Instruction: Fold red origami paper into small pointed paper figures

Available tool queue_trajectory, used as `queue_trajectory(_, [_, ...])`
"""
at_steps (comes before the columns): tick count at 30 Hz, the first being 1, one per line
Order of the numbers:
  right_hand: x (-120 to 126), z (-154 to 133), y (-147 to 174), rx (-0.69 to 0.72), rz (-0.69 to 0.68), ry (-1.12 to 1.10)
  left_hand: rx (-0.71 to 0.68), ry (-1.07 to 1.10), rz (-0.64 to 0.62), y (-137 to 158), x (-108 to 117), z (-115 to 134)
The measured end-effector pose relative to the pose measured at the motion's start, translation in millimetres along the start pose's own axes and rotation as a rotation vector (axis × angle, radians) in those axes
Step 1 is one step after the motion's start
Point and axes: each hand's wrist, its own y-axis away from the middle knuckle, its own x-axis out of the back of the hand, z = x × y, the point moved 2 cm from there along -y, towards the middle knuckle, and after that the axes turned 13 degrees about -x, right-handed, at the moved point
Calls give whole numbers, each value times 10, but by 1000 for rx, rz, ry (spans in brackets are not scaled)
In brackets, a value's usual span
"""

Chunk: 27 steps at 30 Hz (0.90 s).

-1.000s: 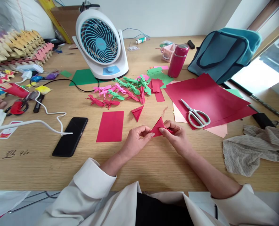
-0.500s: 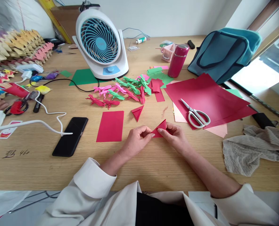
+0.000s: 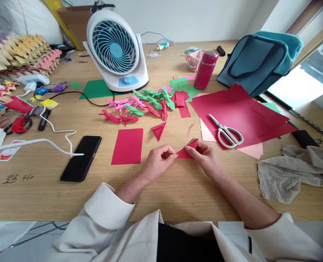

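Red paper (image 3: 184, 154), creased and angular, spans both hands (image 3: 159, 159) (image 3: 207, 159)

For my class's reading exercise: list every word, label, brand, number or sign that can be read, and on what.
"460": handwritten on the table, near left; marks before it unclear.
Table's right edge: handwriting unclear.
Fan hub: any lettering blurred.
Card, marker, green-white tube: any print too small.

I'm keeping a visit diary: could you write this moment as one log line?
left hand: pinching folded red paper | right hand: holding same paper | red triangle: unheld | scissors: on red sheets
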Motion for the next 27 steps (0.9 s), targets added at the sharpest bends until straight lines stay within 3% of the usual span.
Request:
queue_trajectory(5, [-6,-21,14,-8,20,44,-5,-25,-14,-1,-3,29])
queue_trajectory(15, [-66,-58,40,40,-86,90,-64,-80,-17,-12,-12,122])
queue_trajectory(27, [-112,22,38,-32,-179,63,-132,-73,-24,9,-25,171])
